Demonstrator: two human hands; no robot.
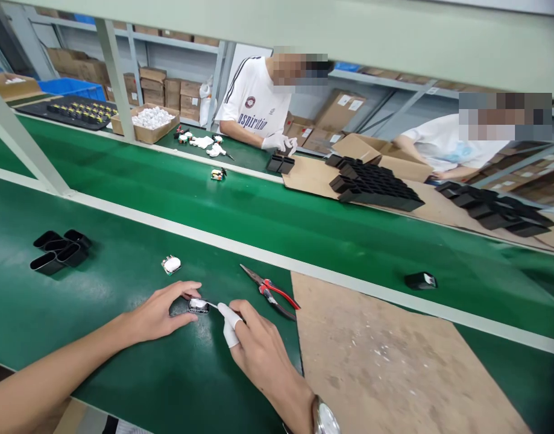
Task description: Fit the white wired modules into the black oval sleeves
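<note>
My left hand (161, 310) steadies a small black casing (199, 310) on the green bench, thumb and fingers closed about its sides. White material and bits of a circuit board show at the casing's open top. In my right hand (254, 337), which wears white finger cots, is a thin metal tool (212, 304); its tip reaches the casing's top, and its kind cannot be made out. Behind my left hand lies a small circuit board with a white blob (172, 264). Needle-nose pliers with red and black handles (270, 290) lie beyond my right hand.
Several empty black casings (62, 250) stand at left. A stained cardboard sheet (394, 355) covers the bench at right. Beyond a pale rail (240, 247), the green belt (168, 181) carries a black casing (420, 280) and a small board (217, 174). Two co-workers stand across it.
</note>
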